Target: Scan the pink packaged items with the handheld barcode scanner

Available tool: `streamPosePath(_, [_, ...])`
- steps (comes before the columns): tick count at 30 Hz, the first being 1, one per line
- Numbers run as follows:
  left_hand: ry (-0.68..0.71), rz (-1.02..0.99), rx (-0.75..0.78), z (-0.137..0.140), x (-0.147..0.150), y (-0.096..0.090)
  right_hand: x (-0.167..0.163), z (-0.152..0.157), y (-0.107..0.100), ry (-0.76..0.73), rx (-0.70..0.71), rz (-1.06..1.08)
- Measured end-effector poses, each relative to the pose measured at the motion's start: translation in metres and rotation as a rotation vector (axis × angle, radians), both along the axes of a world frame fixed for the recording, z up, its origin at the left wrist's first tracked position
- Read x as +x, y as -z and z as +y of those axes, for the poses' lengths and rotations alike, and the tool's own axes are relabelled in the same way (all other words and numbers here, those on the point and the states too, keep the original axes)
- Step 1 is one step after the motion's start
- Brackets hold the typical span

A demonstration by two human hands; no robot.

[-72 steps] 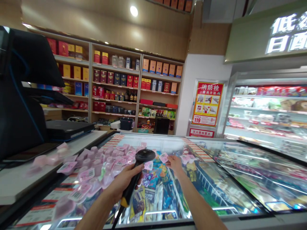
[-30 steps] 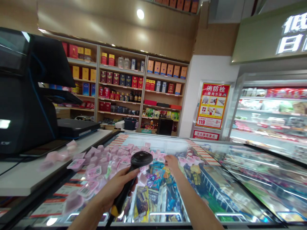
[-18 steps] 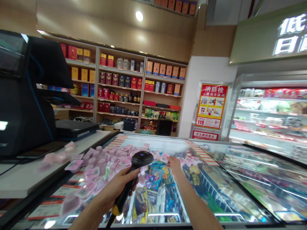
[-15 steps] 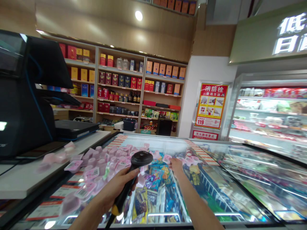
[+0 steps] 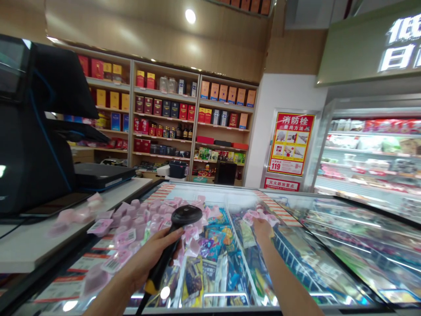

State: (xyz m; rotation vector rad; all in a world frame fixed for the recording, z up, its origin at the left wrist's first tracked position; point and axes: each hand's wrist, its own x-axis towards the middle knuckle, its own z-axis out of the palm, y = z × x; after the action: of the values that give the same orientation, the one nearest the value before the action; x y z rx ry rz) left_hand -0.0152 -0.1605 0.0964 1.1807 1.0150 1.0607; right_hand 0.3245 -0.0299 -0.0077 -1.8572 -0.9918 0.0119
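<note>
My left hand (image 5: 161, 248) is wrapped round the handle of a black barcode scanner (image 5: 186, 215), its head raised over the glass freezer lid. My right hand (image 5: 263, 230) reaches farther out to the right, closed at a small pink cup (image 5: 250, 217); its fingertips are partly hidden. Another pink cup (image 5: 271, 220) lies just right of these fingers. A heap of pale pink cups (image 5: 131, 215), some with barcode labels on their lids, spreads across the glass left of the scanner.
Under the glass of the freezer (image 5: 210, 191), wire baskets hold colourful packets (image 5: 194, 278). A black checkout terminal (image 5: 36, 131) stands on a white counter (image 5: 19, 250) at the left, with several blurred pink cups (image 5: 74, 219) at its edge. Shelves of boxes line the back wall.
My right hand has moved right, and a pink cup at its fingertips has shifted with it to beside the other cups there. The scanner in my left hand has drifted slightly left.
</note>
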Motion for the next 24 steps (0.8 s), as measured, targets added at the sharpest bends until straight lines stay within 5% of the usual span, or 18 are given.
streamPosePath(4, [0.003,-0.015,-0.003,0.004,-0.002,0.002,-0.023,-0.002,-0.012,-0.005,0.087,-0.113])
streamPosePath(9, [-0.003,-0.013,-0.033,0.005,-0.006,0.006,-0.097,0.022,-0.021,-0.514,-0.002,-0.371])
streamPosePath(12, [-0.021,-0.008,-0.04,0.001,-0.011,0.005,-0.131,0.039,-0.02,-0.633,-0.086,-0.458])
streamPosePath(16, [-0.044,-0.003,-0.029,-0.003,-0.015,0.0,-0.146,0.05,-0.018,-0.659,-0.179,-0.524])
streamPosePath(24, [0.0,-0.006,-0.022,-0.005,-0.008,-0.003,-0.116,0.032,-0.015,-0.532,-0.082,-0.455])
